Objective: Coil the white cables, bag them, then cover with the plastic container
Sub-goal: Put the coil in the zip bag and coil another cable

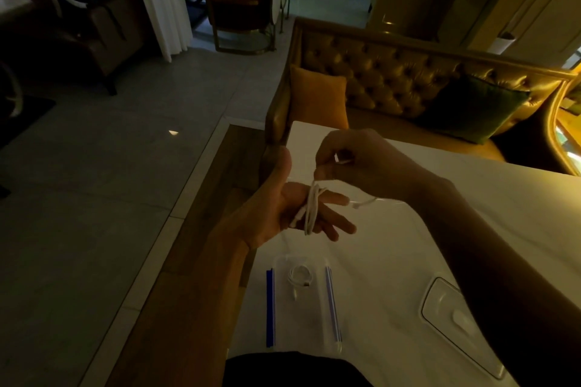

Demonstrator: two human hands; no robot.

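Observation:
My left hand [283,207] is held palm up over the white table [393,261], fingers spread, with a white cable [311,214] looped several times around them. My right hand [355,160] hovers just above it, pinching the cable's free end between thumb and fingers. A short tail with a plug sticks out to the right of the fingers. Nearer to me, a clear zip bag [303,302] with blue strips lies flat, and a second coiled white cable [298,276] rests inside it. A clear plastic container [456,317] sits at the right, partly hidden by my right arm.
The table's left edge runs along a wooden floor strip and grey tiles. A tufted gold sofa [393,78] with an orange cushion [317,97] and a green cushion [478,107] stands behind the table. Chairs and a white curtain are farther back.

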